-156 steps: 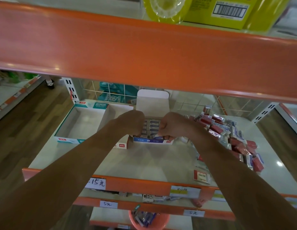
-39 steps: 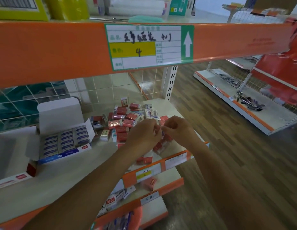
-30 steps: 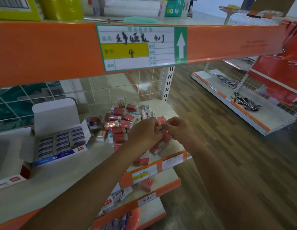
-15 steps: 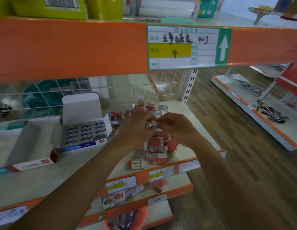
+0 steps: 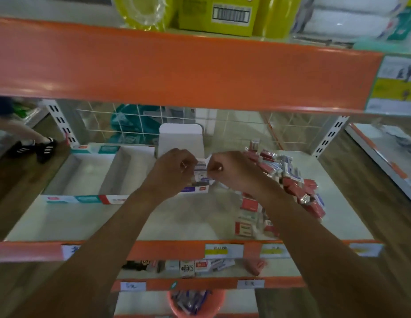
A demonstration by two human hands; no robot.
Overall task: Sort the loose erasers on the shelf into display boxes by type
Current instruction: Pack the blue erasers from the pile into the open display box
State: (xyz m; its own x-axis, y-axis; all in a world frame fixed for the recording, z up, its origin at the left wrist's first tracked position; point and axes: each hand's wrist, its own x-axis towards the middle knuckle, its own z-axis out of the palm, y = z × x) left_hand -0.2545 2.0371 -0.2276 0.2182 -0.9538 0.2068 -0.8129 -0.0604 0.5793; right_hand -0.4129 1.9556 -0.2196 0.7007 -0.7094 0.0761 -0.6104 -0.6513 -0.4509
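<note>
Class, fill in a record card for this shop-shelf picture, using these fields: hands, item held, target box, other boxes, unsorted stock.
hands: left hand and right hand meet over the open box, fingers curled
item held: blue-and-white erasers, pinched between both hands
target box: blue-trimmed display box, flap upright, partly hidden by the hands
other boxes: teal-trimmed box and red-trimmed box to its left, nothing visible inside
unsorted stock: loose pile of erasers, mostly red, on the shelf right of the hands

Red and blue erasers [image 5: 298, 189] heaped right of open display box [image 5: 180, 140].
</note>
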